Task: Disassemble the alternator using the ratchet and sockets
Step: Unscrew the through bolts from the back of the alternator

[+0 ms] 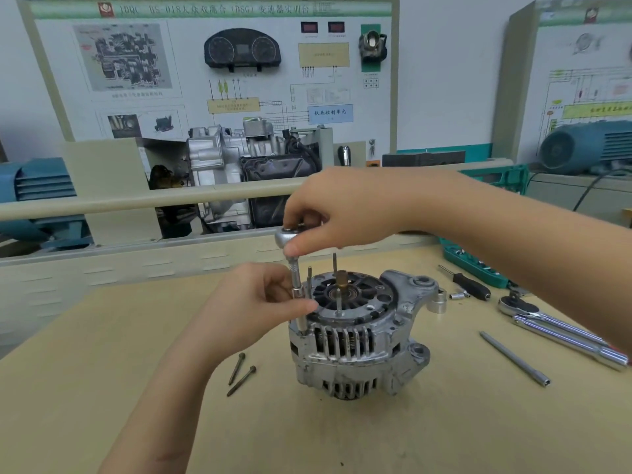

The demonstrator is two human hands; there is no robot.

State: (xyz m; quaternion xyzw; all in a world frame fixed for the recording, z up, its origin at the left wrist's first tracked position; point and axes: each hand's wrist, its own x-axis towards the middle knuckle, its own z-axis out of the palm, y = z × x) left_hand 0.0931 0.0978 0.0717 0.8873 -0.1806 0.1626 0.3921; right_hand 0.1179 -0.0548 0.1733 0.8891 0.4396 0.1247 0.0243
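Flanking hands (270,302) — alternator (359,333) between

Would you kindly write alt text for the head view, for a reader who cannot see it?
A right hand grips a ratchet while the left hand pinches its extension, set upright at the edge of an alternator. Two removed bolts lie on the table.

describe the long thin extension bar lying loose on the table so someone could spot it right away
Start at the alternator mid-table and look to its right. Nearer the viewer than the two ratchet handles lies the extension bar, alone and diagonal. It is the slimmest rod, plain grey, with no ratchet head.
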